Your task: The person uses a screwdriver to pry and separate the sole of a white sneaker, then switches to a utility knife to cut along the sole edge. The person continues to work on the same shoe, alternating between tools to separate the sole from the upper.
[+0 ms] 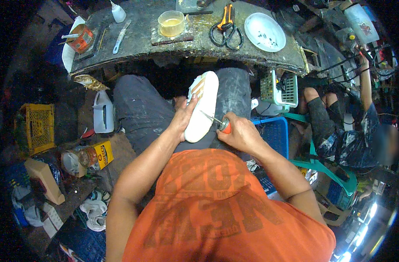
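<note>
Upper and sole already together, tool point at the sole

Watching remotely, I read the head view from left to right. The left hand [184, 118] grips the shoe [204, 107] from its striped side, thumb along the upper, the other fingers mostly hidden. The shoe slants over the lap, between the thighs, its pale sole facing up and toward the right hand. I see no gap between upper and sole, so I judge the shoe largely assembled. I make out no finished row of stitches, and cannot tell how much work on the sole is left. The tool [225, 126] brings its thin shaft to the middle of the sole; whether the point has gone in, I cannot tell. The right hand [242, 133] is closed around its red handle.

As for room, the left elbow has floor space toward the white jug [103, 114]. Ahead, the bench [142, 41] shows a rough front edge beyond the shoe's far end, with a dark gap between. On the right I judge space tighter: the green basket [291, 90] and blue crate [287, 131] sit near the right forearm, and a co-worker [335, 135] sits farther out.
</note>
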`<state>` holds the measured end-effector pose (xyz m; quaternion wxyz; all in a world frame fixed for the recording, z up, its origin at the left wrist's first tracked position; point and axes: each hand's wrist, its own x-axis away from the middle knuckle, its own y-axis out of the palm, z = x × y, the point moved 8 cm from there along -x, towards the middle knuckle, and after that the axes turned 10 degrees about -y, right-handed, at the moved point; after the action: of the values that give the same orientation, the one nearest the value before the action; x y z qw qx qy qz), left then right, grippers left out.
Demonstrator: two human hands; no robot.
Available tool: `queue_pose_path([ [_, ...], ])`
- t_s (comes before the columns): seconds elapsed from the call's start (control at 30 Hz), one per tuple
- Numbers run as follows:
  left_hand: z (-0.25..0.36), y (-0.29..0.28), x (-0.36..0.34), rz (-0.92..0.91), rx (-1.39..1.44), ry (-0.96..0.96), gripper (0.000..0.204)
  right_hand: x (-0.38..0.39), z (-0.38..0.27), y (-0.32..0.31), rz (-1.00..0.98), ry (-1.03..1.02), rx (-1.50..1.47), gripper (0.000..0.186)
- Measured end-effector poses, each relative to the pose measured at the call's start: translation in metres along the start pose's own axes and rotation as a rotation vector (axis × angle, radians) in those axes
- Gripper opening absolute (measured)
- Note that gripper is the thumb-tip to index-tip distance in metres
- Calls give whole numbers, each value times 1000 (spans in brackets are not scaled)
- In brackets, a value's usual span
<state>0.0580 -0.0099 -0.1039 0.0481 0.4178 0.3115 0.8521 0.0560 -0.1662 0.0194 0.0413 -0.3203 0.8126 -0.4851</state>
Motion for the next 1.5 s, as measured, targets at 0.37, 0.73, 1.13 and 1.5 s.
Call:
queue_pose_path([
  [0.37, -7, -3, -7, -61, 158, -38, 55, -1, -11, 9, -83, -5, 89, 39],
  [0.73, -13, -10, -13, -63, 284, -89, 52, 4, -15, 16, -122, -139, 119, 41],
  [1.13, -9, -3, -8, -36, 189, -26, 54, -3, -5, 12, -63, -65, 43, 40],
  [1.5, -16, -7, -13, -62, 321, -103, 53, 2, -19, 14, -102, -174, 82, 40],
])
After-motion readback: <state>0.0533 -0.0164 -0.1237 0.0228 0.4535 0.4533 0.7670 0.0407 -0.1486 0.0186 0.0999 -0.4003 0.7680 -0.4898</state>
